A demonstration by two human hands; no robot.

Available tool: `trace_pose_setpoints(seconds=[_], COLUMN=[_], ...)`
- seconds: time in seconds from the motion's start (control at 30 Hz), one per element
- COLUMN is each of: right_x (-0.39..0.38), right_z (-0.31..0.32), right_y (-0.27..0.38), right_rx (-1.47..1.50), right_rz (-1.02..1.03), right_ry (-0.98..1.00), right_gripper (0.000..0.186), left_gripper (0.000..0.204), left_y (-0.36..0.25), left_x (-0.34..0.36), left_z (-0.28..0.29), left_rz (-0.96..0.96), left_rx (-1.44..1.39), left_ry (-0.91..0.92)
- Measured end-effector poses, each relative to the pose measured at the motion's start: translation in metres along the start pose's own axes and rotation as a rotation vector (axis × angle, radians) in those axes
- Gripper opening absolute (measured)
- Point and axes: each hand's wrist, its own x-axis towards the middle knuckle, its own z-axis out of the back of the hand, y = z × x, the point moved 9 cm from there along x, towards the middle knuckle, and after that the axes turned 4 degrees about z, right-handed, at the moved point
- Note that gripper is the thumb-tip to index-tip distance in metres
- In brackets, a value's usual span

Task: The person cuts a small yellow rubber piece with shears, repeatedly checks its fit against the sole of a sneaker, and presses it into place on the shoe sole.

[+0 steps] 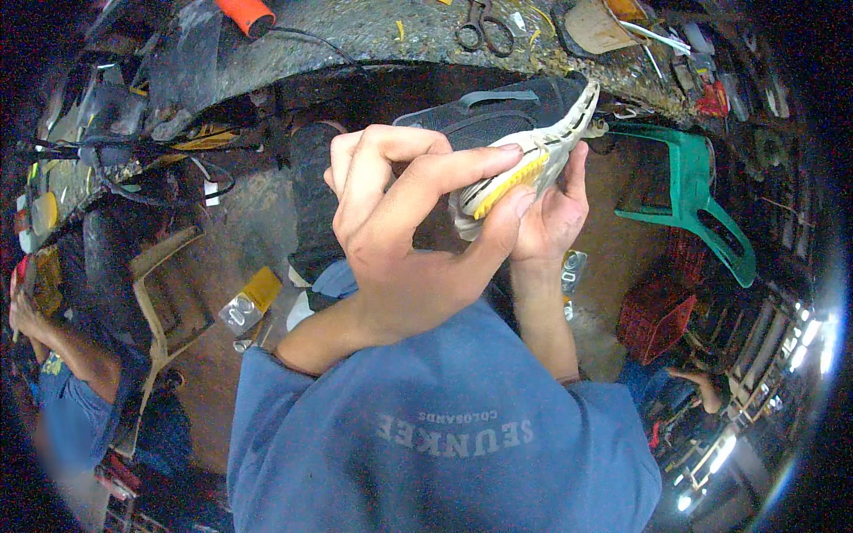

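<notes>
Left hand (pixel 404 226): fingers pinched on sole edge of shoe (pixel 524 142). Right hand (pixel 551 213): gripping same shoe from beneath. Shoe held up below workbench (pixel 373 35); scissors (pixel 484 25) on bench.

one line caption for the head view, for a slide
Both hands, left hand and right hand, grip a dark sneaker with white-and-yellow sole below a cluttered workbench.

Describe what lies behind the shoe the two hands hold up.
Behind the shoe runs the dark edge of a workbench, with a green plastic frame to its right. The shoe covers whatever sits beneath the bench.
</notes>
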Motion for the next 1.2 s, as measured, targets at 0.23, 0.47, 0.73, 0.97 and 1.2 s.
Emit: trace_pose_setpoints(seconds=[0.23,0.47,0.73,0.97,1.2], right_x=[-0.002,-0.001,-0.013,-0.032,-0.039], right_z=[-0.002,-0.009,-0.036,-0.076,-0.088], right_y=[-0.002,-0.002,0.026,0.037,0.043], right_rx=[0.040,0.036,-0.276,-0.437,-0.548], right_rz=[-0.034,-0.035,0.301,0.476,0.581], right_ry=[0.029,0.082,-0.055,0.000,-0.006], right_gripper=[0.038,0.039,0.041,0.043,0.042], left_gripper=[0.033,0.031,0.027,0.026,0.026], left_y=[0.001,0.003,0.031,0.043,0.042], left_x=[0.003,0.006,0.006,0.002,0.005], left_z=[0.001,0.000,-0.002,-0.007,-0.004], left_rz=[0.000,0.017,0.242,0.245,0.169], left_rx=[-0.015,-0.042,-0.202,-0.274,-0.267], left_ry=[0.009,0.055,0.119,0.105,0.102])
